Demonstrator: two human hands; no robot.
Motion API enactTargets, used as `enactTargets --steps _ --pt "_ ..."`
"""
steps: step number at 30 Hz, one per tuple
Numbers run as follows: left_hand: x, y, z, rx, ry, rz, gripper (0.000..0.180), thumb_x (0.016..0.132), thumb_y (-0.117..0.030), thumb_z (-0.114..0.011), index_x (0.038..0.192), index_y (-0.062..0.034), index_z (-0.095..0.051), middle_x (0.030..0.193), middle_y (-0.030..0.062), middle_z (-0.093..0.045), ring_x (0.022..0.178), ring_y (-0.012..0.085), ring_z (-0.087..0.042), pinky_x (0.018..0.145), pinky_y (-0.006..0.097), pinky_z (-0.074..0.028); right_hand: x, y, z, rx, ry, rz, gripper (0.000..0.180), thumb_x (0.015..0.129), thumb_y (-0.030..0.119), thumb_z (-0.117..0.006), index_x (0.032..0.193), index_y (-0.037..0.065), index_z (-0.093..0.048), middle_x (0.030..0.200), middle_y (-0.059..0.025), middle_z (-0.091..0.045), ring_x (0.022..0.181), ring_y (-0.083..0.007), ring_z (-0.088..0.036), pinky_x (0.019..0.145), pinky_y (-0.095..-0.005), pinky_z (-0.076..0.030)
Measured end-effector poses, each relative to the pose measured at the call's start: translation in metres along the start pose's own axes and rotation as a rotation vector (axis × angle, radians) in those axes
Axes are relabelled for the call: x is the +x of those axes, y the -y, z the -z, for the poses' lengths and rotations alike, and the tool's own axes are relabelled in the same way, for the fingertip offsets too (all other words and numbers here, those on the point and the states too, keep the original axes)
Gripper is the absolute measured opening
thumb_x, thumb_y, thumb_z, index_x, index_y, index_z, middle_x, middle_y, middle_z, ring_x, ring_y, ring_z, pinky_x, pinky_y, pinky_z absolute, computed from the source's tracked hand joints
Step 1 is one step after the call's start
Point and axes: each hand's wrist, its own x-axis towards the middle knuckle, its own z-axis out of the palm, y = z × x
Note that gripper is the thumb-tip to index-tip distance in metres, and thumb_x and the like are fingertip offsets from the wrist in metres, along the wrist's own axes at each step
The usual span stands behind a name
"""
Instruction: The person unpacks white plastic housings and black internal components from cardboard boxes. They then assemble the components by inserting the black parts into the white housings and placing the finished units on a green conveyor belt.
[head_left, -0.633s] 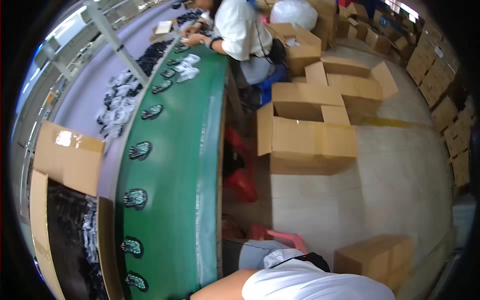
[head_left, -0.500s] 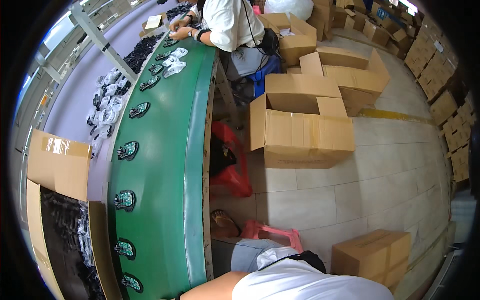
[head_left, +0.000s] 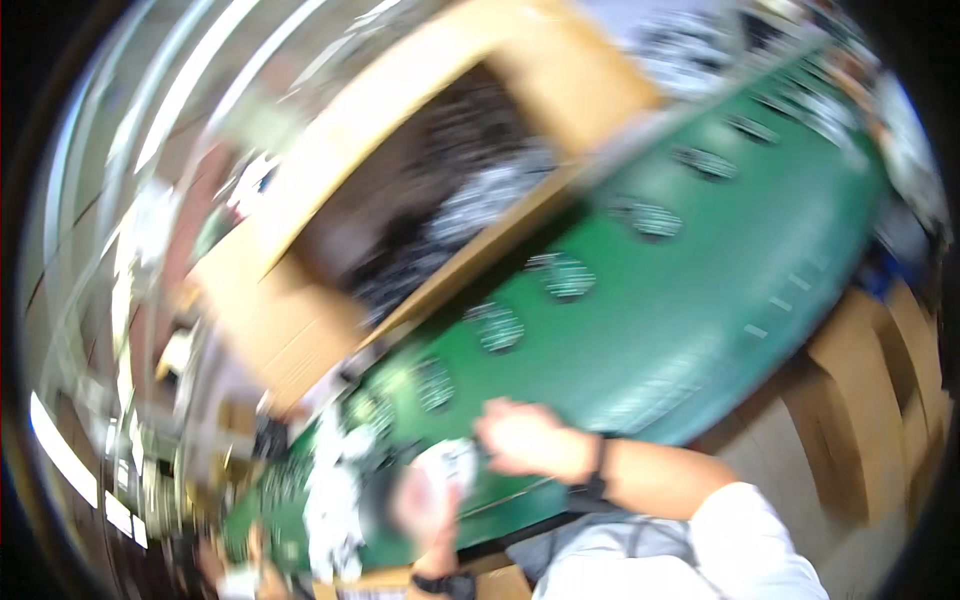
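Observation:
Motion smears this moment. My left hand [head_left: 425,507], with a dark wristband, is over the near part of the green belt, and its fingers are too blurred to read. A white, pale-wrapped piece [head_left: 449,462] shows by its fingertips, between my two hands; whether either hand grips it is unclear. My right hand [head_left: 522,438], a black band on its wrist, hovers just to the right with its fingers curled in; what they hold, if anything, is hidden. Small black housings with green circuit boards [head_left: 497,327] lie in a row along the belt [head_left: 640,330].
A large open carton [head_left: 315,345] of dark and clear-wrapped parts stands beyond the belt. Whitish wrapped pieces [head_left: 335,500] are heaped left of my hands. Another person's hand [head_left: 262,565] shows at lower left. Open cartons [head_left: 845,420] stand on the floor at right.
The view has swung left and toward the near belt. Both my hands are now in sight over it, where only part of one arm showed before. The carton of parts appears larger.

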Motion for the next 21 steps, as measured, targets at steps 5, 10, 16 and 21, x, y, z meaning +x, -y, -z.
enactTargets --steps 5,10,16,21 --pt "-0.007 0.013 0.005 0.019 0.007 0.033 0.049 0.082 -0.011 -0.082 0.125 0.0052 -0.066 0.108 0.0148 -0.074 0.096 0.0185 -0.072 0.087 0.032 -0.058 0.004 0.011 0.059 -0.309 0.163 0.172 0.083 0.070 0.049 -0.087 0.133 0.005 -0.057 0.121 -0.0190 -0.065 0.113 -0.0340 -0.064 0.093 -0.0447 -0.054" --pt "0.004 0.011 -0.015 -0.023 0.140 0.061 0.047 0.083 -0.015 -0.082 0.124 0.0031 -0.068 0.111 0.0162 -0.073 0.096 0.0220 -0.072 0.085 0.034 -0.057 0.020 -0.055 0.041 -0.087 0.157 0.536 0.081 0.071 0.045 -0.087 0.139 0.012 -0.059 0.136 -0.0152 -0.060 0.117 -0.0362 -0.057 0.101 -0.0430 -0.050" --pt "0.011 0.016 -0.018 0.192 0.113 -0.013 0.049 0.085 -0.019 -0.081 0.126 0.0027 -0.066 0.105 0.0170 -0.070 0.094 0.0247 -0.070 0.084 0.034 -0.055 0.001 -0.029 0.049 -0.123 -0.039 0.370 0.075 0.079 0.039 -0.083 0.138 -0.001 -0.057 0.132 -0.0180 -0.062 0.110 -0.0376 -0.060 0.101 -0.0433 -0.050" --pt "0.007 0.025 -0.033 0.071 0.082 0.096 0.051 0.085 -0.020 -0.081 0.128 0.0030 -0.064 0.104 0.0191 -0.070 0.095 0.0301 -0.070 0.084 0.038 -0.055 0.006 -0.024 0.035 0.535 -0.060 0.178 0.069 0.082 0.026 -0.085 0.142 0.004 -0.058 0.139 -0.0166 -0.062 0.114 -0.0303 -0.065 0.090 -0.0375 -0.055"
